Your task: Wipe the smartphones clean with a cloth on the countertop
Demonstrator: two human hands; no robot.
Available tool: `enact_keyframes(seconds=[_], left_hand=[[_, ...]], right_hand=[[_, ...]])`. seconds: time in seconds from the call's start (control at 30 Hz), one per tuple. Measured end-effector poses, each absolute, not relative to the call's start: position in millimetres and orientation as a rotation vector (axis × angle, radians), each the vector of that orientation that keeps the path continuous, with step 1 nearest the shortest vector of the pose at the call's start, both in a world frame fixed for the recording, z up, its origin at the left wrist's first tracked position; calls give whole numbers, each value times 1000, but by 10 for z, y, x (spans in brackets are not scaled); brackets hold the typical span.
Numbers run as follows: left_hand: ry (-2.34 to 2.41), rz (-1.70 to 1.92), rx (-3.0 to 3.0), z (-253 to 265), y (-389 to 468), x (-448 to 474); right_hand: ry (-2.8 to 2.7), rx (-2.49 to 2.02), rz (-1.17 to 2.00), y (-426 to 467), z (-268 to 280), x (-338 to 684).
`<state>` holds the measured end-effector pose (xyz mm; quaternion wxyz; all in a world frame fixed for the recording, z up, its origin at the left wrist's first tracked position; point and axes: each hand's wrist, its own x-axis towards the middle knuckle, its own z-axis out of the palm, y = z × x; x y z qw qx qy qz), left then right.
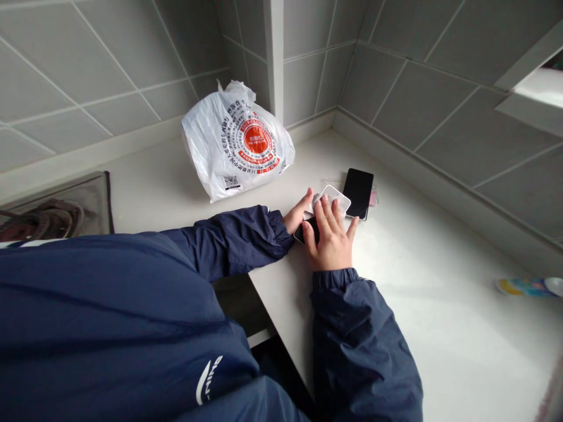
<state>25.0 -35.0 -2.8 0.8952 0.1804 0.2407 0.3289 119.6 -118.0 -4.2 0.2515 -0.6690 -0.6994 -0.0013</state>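
A phone (299,233) with a pale rim lies at an angle on the counter under my hands; dark glass shows at its near end and a pale area at its far end. My left hand (298,214) holds it along its left edge, its other fingers mostly hidden. Flat on top, with fingers spread, my right hand (331,239) presses a crumpled white tissue (311,206) against the phone's surface. Just beyond my right fingertips lies a second black phone (358,192), face up, with a clear, pinkish edge (374,197) of something sticking out beneath it.
A white printed plastic bag (240,140) stands on the white counter (431,258) near the tiled corner. A stove (57,208) is at the far left. One colourful bottle or tube (528,286) lies at the right. Before my body, the counter's edge (275,316) borders a dark opening.
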Motion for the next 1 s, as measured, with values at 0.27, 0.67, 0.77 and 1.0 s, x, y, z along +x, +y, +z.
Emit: enact_keyframes(seconds=[0.27, 0.67, 0.77, 1.0], left_hand=[[554, 636, 337, 82, -279, 115], [473, 451, 437, 36, -246, 58], [454, 449, 456, 105, -322, 55], [514, 426, 413, 208, -412, 98]], right_hand=[[-2154, -1661, 198, -1280, 310, 1097], [-2332, -2000, 422, -1573, 498, 865], [-2280, -2005, 370, -1541, 416, 849], [-2168, -2029, 314, -1425, 325, 911]])
